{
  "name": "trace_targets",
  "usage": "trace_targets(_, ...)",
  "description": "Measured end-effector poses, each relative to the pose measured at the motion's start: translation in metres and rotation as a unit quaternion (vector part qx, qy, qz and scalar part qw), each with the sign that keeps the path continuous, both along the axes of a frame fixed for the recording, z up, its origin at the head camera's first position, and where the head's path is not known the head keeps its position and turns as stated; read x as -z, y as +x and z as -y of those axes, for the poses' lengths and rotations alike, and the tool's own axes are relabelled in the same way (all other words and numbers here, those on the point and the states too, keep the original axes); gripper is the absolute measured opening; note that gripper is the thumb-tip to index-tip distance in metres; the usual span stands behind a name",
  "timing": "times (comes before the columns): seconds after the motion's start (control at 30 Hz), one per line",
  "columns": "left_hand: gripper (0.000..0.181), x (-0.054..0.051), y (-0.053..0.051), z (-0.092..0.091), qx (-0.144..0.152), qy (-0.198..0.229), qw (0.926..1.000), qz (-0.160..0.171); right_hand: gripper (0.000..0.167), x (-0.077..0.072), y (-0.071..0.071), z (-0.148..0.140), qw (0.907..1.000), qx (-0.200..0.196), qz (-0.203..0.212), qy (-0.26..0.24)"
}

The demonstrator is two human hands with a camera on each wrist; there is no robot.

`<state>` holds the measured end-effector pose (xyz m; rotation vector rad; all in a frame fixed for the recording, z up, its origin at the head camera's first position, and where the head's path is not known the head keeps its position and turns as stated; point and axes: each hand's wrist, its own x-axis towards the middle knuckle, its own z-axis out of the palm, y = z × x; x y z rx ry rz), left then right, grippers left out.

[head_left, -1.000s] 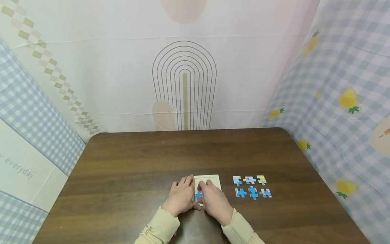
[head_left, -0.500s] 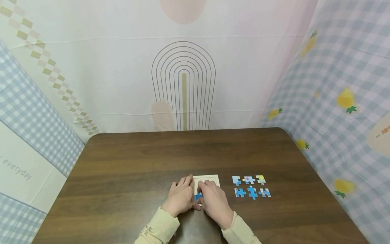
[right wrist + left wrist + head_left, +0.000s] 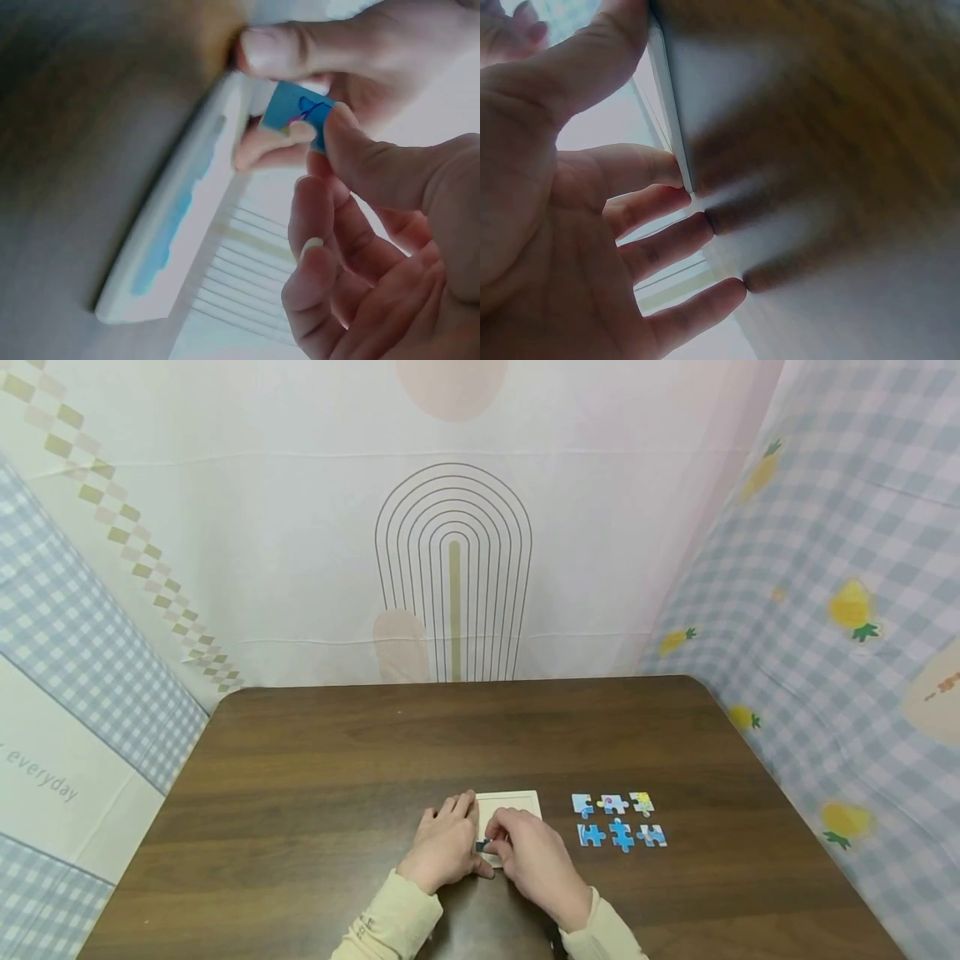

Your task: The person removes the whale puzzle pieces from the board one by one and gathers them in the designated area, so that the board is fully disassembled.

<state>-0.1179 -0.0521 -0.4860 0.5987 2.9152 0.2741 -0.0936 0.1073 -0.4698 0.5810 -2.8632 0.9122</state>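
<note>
My right hand [image 3: 538,865] pinches a blue jigsaw puzzle piece [image 3: 291,109] between thumb and forefinger, tilted up off the shallow cream puzzle tray [image 3: 512,795]. In the right wrist view, the piece has a dark blue line and a bit of pink and yellow on it. Other blue puzzle pieces [image 3: 171,234] lie inside the tray, blurred there. Along the tray's left side, my left hand [image 3: 441,852] rests with fingers spread and fairly straight. Its thumb [image 3: 604,64] and forefinger touch the tray's edge in the left wrist view, while other fingertips meet the table.
Right of the tray, several loose puzzle pieces [image 3: 622,834] lie in two rows on the brown wooden table [image 3: 337,752]. A patterned cloth [image 3: 300,568] hangs behind the table's far edge, and checked cloth [image 3: 802,602] hangs on the right.
The right hand was low over the blue pieces in the tray; now it has drawn slightly back and tips one up. The left hand stays in place.
</note>
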Motion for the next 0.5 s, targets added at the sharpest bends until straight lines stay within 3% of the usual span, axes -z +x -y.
trace_targets(0.23,0.102,-0.002,0.000,-0.002,-0.002,0.002,0.9999,0.014,0.015,-0.018,0.005,-0.043,0.9943,0.035,0.052,-0.086)
trace_targets(0.5,0.102,-0.002,0.000,-0.002,-0.003,-0.004,0.9997,0.023,0.014,-0.028,0.014,-0.113,0.9876,0.080,0.126,-0.049)
